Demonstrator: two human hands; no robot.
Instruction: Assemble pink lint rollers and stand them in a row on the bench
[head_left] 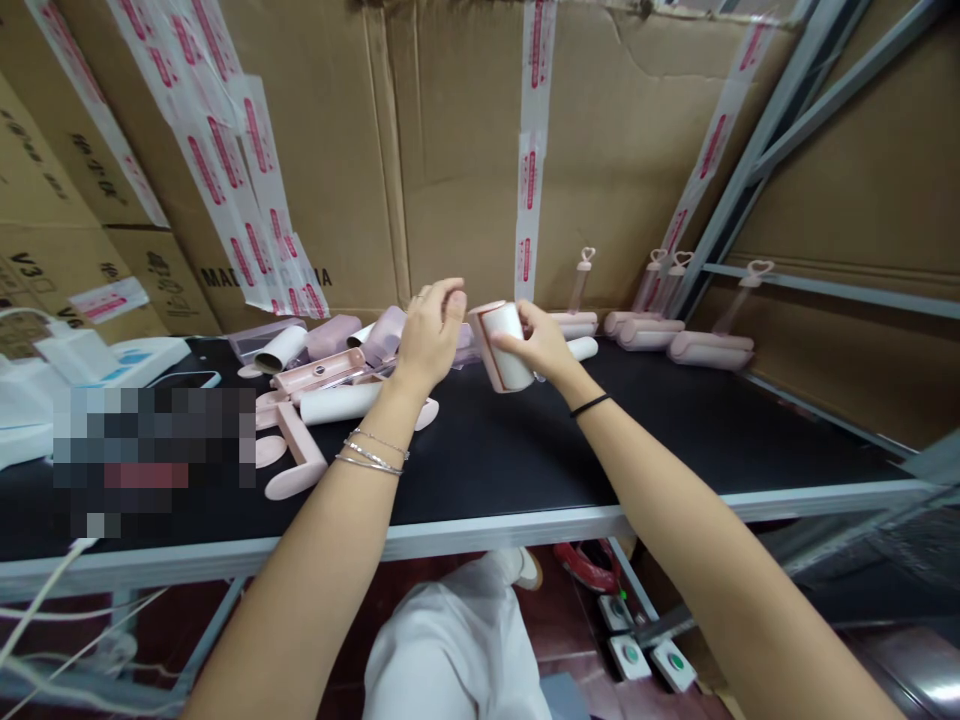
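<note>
My right hand (pixel 541 345) grips a white lint roll with a pink end piece (pixel 501 346), held tilted above the black tabletop (pixel 675 430). My left hand (pixel 431 335) is just left of it, fingers curled, fingertips close to the pink end of the roll; whether they touch it is unclear. Below my left wrist lie loose parts: a white roll (pixel 339 403), pink handles (pixel 296 455) and pink covers (pixel 330 335).
Several assembled pink rollers with heart-topped handles (pixel 709 345) stand along the back right by the cardboard wall. A white device (pixel 90 365) and a blurred patch sit at the left. Metal frame bars rise at right. The table's front edge (pixel 487 535) runs above my lap.
</note>
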